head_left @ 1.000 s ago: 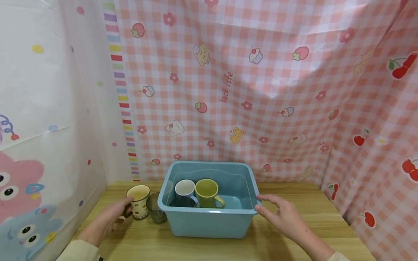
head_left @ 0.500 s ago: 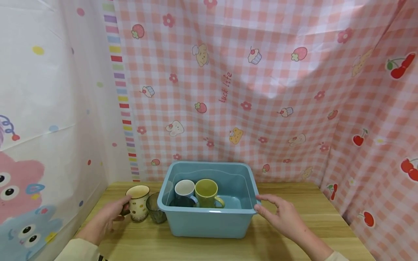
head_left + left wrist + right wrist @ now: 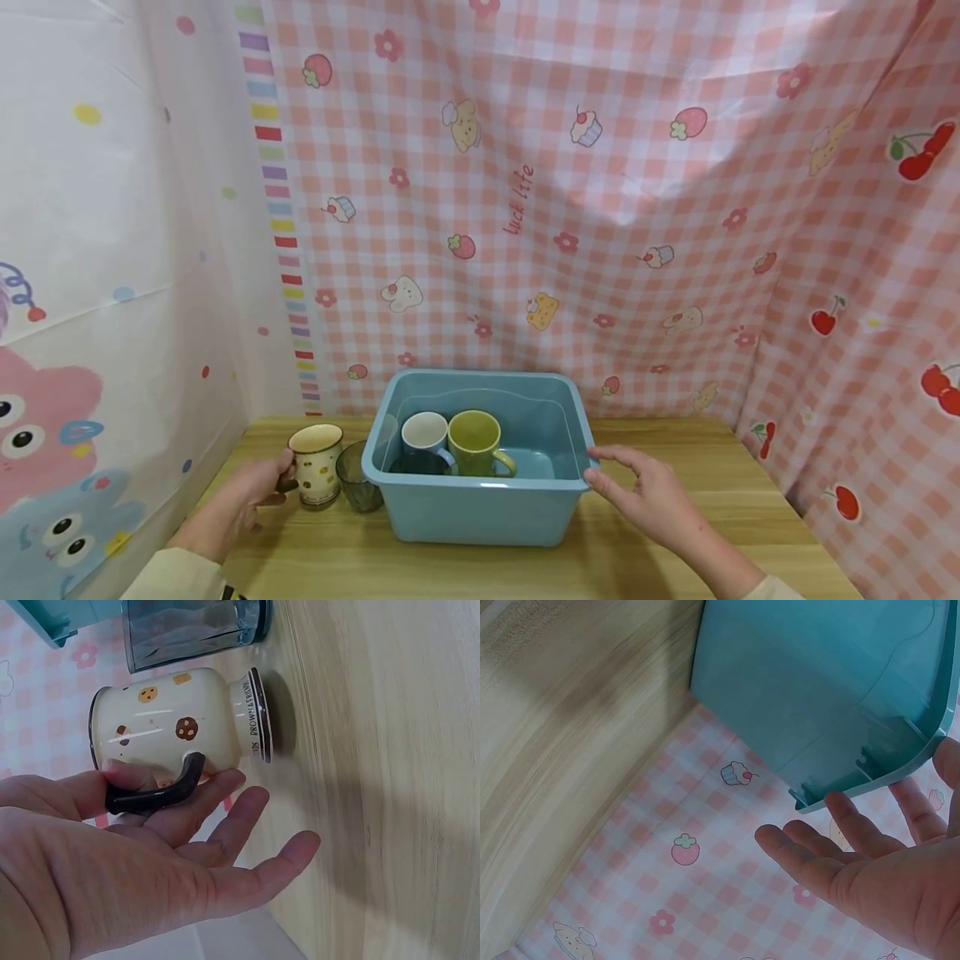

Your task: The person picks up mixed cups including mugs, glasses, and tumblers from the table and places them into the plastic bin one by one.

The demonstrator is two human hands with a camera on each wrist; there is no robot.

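At the table's left stands a cream mug (image 3: 318, 468) with small brown and yellow pictures and a dark rim. My left hand (image 3: 251, 492) pinches its dark handle (image 3: 161, 793) between thumb and index finger; the other fingers spread away from it. Just right of the mug, a smoky clear glass (image 3: 362, 479) stands against the blue plastic tub (image 3: 480, 512). My right hand (image 3: 651, 498) touches the tub's right rim with thumb and fingertips, its fingers fairly straight. Inside the tub are a white-and-blue mug (image 3: 425, 433), an olive-green mug (image 3: 476, 446) and a dark, partly hidden item (image 3: 418, 463).
The wooden table (image 3: 675, 550) ends at a pink checked cloth (image 3: 645, 317) hung behind and to the right. A white patterned cloth (image 3: 172, 350) hangs on the left. In the tub, the bare bottom (image 3: 536, 465) shows right of the mugs.
My left hand has shifted slightly left and taken a closer pinch on the mug's handle. The mug has turned a little, its handle now pointing more to the left. My right hand stays on the tub rim.
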